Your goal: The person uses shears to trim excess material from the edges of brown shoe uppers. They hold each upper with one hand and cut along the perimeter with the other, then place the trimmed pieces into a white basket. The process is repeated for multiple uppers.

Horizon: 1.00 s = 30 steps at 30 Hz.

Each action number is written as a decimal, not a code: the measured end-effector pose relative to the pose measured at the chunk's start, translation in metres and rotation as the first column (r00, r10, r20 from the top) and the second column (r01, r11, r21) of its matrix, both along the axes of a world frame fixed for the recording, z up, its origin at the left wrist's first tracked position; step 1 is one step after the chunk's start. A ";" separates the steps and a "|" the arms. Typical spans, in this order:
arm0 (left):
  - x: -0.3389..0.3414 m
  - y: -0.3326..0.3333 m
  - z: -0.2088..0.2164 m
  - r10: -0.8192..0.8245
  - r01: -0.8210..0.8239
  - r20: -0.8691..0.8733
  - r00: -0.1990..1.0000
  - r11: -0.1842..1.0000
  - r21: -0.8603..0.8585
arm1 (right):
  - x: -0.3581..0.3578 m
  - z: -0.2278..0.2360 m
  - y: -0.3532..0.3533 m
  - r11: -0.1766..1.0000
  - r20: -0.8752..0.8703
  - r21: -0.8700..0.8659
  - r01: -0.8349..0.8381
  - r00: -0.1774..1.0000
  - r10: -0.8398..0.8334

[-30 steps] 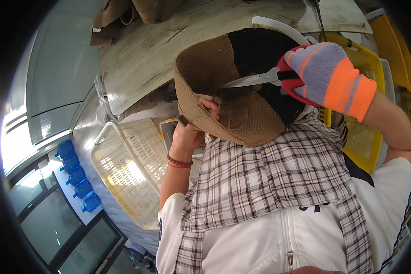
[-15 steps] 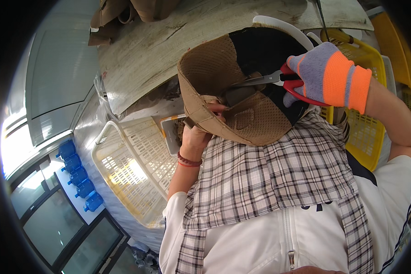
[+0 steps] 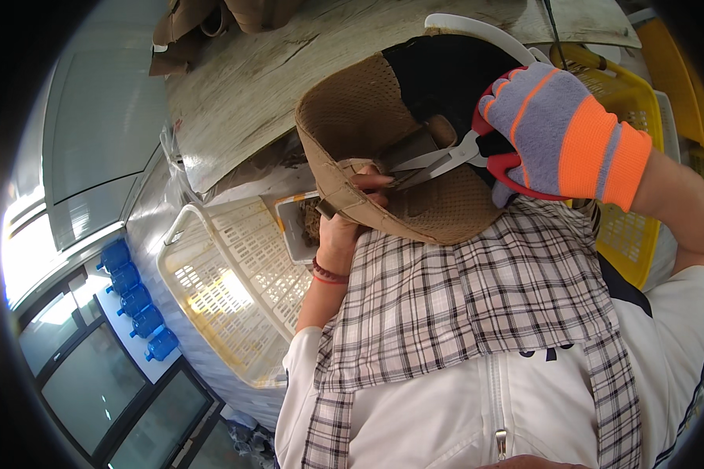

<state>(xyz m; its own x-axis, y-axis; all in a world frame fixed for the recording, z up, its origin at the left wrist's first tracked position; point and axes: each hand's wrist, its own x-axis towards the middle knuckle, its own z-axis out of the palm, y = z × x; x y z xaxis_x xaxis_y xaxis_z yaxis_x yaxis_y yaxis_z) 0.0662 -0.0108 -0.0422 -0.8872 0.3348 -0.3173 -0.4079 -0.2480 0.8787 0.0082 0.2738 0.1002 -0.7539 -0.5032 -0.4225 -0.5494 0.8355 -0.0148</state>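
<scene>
A cap-shaped piece of brown perforated fabric with a black section (image 3: pixel 321 117) is held up in front of my body, its hollow side facing me. My bare left hand (image 3: pixel 360 199), a beaded bracelet at its wrist, grips the near left edge, with fingertips inside the hollow. My right hand (image 3: pixel 544 129), in a grey and orange knit glove, is closed round the red handles of a pair of scissors (image 3: pixel 454 160). The blades are spread apart inside the cap, their tips close to my left fingertips and a loose flap of fabric. What lies between the blades is too small to tell.
A worn wooden table (image 3: pixel 242 133) stands ahead, with brown fabric pieces (image 3: pixel 211 23) at its far left. On the left are a white plastic basket (image 3: pixel 227 289) and a small bin of scraps (image 3: pixel 301 227). Yellow baskets (image 3: pixel 630 242) stand at the right. Blue water jugs (image 3: pixel 133 301) line the wall.
The scissor blades have gone from nearly closed to spread apart, and their tips are nearer my left fingers. The cap has shifted slightly left and up. My right hand has turned.
</scene>
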 end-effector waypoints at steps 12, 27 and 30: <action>0.003 -0.009 -0.022 0.059 -0.072 0.127 0.990 0.992 0.100 | -0.003 -0.005 -0.005 0.997 0.062 -0.079 -0.010 0.998 0.015; 0.000 -0.011 -0.025 -0.001 0.001 0.011 1.000 1.000 -0.019 | -0.007 0.007 -0.016 0.998 0.229 0.058 -0.014 0.974 0.000; 0.002 -0.010 -0.018 0.034 -0.030 0.044 0.998 0.997 -0.074 | -0.011 0.001 -0.014 0.999 0.178 0.021 0.030 0.984 -0.033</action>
